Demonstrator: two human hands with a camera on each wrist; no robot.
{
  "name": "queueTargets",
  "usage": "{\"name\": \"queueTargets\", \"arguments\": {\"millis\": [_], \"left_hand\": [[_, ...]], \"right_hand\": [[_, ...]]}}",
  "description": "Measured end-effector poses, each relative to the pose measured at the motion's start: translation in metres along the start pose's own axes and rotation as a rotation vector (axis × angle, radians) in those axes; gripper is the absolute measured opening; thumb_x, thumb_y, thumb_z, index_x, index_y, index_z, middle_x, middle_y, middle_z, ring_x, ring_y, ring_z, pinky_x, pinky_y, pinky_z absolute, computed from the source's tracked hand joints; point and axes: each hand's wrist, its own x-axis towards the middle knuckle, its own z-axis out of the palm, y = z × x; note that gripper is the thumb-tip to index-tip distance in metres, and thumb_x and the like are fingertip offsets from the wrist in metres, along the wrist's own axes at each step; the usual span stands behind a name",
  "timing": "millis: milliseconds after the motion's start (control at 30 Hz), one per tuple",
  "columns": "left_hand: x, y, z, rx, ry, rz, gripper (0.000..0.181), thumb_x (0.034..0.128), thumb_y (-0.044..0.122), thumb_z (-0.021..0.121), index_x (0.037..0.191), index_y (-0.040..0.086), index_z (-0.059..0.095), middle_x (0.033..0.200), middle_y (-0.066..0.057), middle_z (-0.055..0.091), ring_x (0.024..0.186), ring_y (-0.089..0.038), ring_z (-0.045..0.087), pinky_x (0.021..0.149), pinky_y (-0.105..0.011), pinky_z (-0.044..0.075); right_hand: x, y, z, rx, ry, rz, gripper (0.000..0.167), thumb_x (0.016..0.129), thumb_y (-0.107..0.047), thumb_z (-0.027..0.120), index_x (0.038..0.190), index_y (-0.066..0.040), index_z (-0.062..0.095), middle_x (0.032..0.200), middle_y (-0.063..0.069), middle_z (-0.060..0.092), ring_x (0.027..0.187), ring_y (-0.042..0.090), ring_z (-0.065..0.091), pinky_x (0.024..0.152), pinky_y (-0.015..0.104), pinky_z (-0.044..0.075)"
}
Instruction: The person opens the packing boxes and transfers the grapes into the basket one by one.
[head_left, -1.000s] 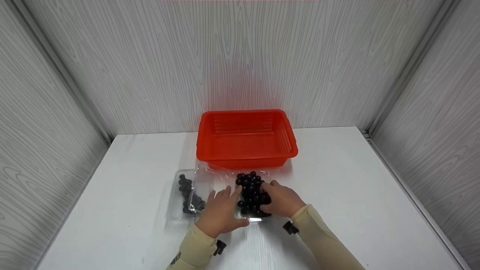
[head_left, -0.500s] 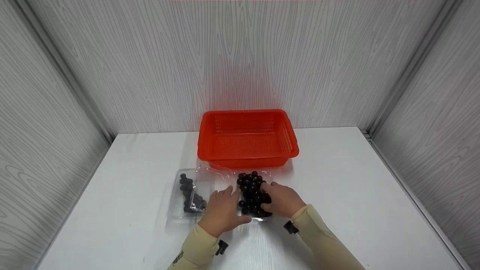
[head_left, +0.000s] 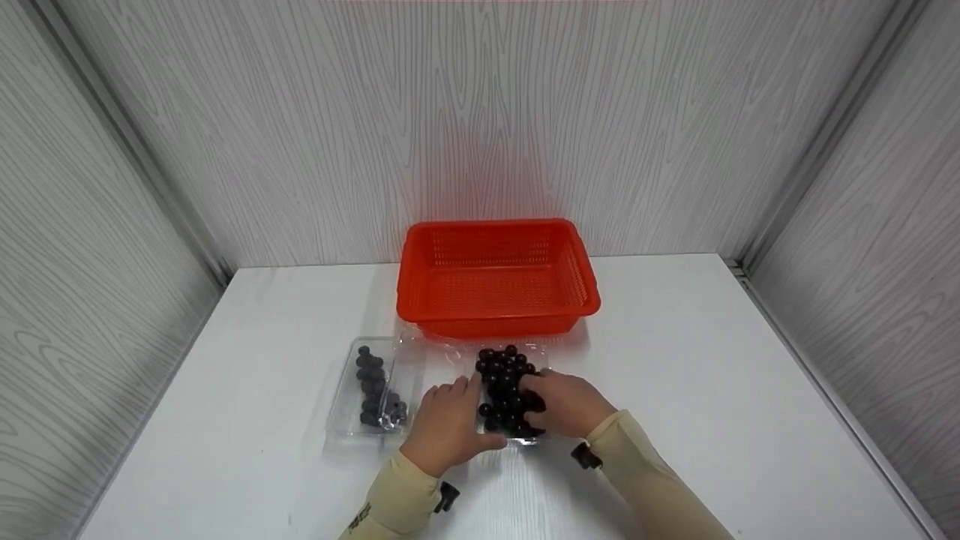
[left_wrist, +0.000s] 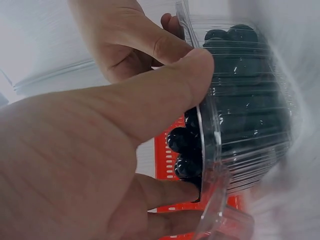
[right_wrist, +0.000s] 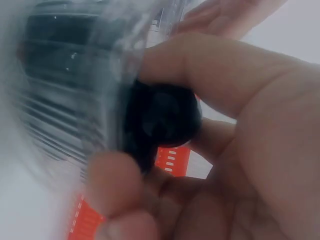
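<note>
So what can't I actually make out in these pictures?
Head: some dark fruit, hidden behind the right hand.
Left wrist: each fruit's outline inside the clear box, blurred by its ribbed side.
Right wrist: part of that box, cut off by the top edge.

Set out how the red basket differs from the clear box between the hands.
The red basket is opaque with slotted walls; the clear box is see-through with ribbed walls. The red basket is larger, the clear box smaller. The clear box holds heaped dark fruit; none shows in the red basket. Both are open-topped.
</note>
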Motion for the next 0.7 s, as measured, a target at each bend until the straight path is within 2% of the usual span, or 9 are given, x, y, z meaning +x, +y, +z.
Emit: {"name": "queueTargets", "arguments": {"millis": [233,500,700], "left_hand": [[0.0004,0.0028,0.0007,0.028,0.016,-0.007,0.102,0.0757,0.058,0.086,0.145,-0.008,0.050,0.132,-0.021,0.063,0.116,-0.039,0.063,0.103,-0.054,0.049],[0.0014,0.0040,0.0012,0.040,-0.017,-0.027,0.103,0.0782,0.061,0.083,0.147,-0.008,0.048,0.135,-0.022,0.061,0.117,-0.040,0.061,0.104,-0.054,0.048],[0.0014,0.0047,0.0017,0.033,-0.010,-0.034,0.105,0.0776,0.062,0.083,0.148,-0.007,0.047,0.135,-0.022,0.061,0.118,-0.039,0.060,0.105,-0.053,0.047]], "right_hand": [[-0.0006,-0.0002,0.0048,-0.007,0.025,0.006,0.022,0.090,-0.023,0.078,0.103,-0.016,0.061,0.086,0.000,0.062,0.076,0.018,0.057,0.072,0.040,0.055],[-0.0012,-0.0022,0.0029,0.016,0.021,0.055,0.021,0.090,-0.025,0.080,0.102,-0.017,0.065,0.086,-0.002,0.066,0.077,0.018,0.057,0.077,0.041,0.055],[-0.0004,-0.0022,0.0015,0.029,0.017,0.075,0.019,0.090,-0.026,0.080,0.101,-0.017,0.067,0.084,-0.004,0.065,0.076,0.018,0.057,0.076,0.040,0.054]]}}
